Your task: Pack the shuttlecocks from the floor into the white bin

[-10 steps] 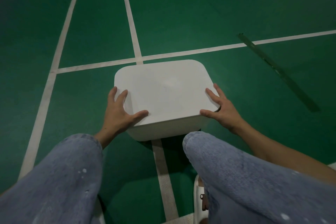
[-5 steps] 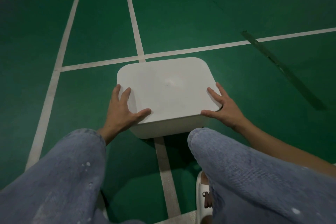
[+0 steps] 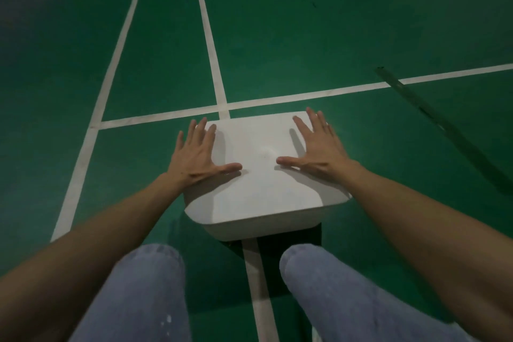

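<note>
The white bin [image 3: 263,191] stands on the green court floor just beyond my knees, its flat white lid covering the top. My left hand [image 3: 197,155] lies flat on the lid's left side with fingers spread and straight. On the lid's right side my right hand [image 3: 313,147] rests the same way, thumb pointing inward. Both palms press down on the lid. No shuttlecock shows anywhere; the bin's inside is hidden by the lid.
White court lines [image 3: 277,98] cross the green floor around the bin. A dark strip [image 3: 444,125] runs diagonally at the right. My knees in blue jeans [image 3: 333,294] fill the bottom of the view.
Both hands slid from the bin's near side edges up onto the lid and farther forward, arms now stretched out. The view shifted, with the bin lying lower and farther from my knees.
</note>
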### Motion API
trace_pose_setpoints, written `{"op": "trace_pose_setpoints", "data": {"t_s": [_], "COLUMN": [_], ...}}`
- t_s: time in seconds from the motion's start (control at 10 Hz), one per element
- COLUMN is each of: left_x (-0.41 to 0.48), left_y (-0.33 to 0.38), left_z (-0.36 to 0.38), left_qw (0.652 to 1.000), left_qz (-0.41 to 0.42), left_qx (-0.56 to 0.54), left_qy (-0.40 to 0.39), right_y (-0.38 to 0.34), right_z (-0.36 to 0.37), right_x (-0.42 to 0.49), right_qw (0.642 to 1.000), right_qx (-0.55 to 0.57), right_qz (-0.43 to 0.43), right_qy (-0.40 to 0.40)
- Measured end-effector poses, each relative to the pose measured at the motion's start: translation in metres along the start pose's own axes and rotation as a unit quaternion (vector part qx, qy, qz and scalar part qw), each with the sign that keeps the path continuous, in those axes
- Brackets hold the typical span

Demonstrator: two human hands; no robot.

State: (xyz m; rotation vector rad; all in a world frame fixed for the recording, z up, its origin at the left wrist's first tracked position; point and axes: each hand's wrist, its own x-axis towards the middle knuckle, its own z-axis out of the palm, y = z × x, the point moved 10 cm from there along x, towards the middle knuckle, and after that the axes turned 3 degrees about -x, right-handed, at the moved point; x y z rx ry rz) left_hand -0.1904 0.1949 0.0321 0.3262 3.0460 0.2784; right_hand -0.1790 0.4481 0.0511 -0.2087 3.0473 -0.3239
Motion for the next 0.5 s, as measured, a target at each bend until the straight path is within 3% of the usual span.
{"op": "trace_pose_setpoints", "data": {"t_s": [0.2, 0.5], "left_x": [0.014, 0.003], "left_y": [-0.008, -0.001], "left_z": [0.009, -0.013], "left_qw": [1.000, 0.998], "left_qz": [-0.011, 0.004], "left_qx": [-0.029, 0.030], "left_qy": [-0.001, -0.052], "right_y": [-0.005, -0.024], "right_z": [0.021, 0.005], "right_x": [0.027, 0.017], "right_qw": [0.992, 0.993], "right_qx": [-0.124, -0.088], "right_qz": [0.002, -0.020], "right_qy": [-0.015, -0.070]}}
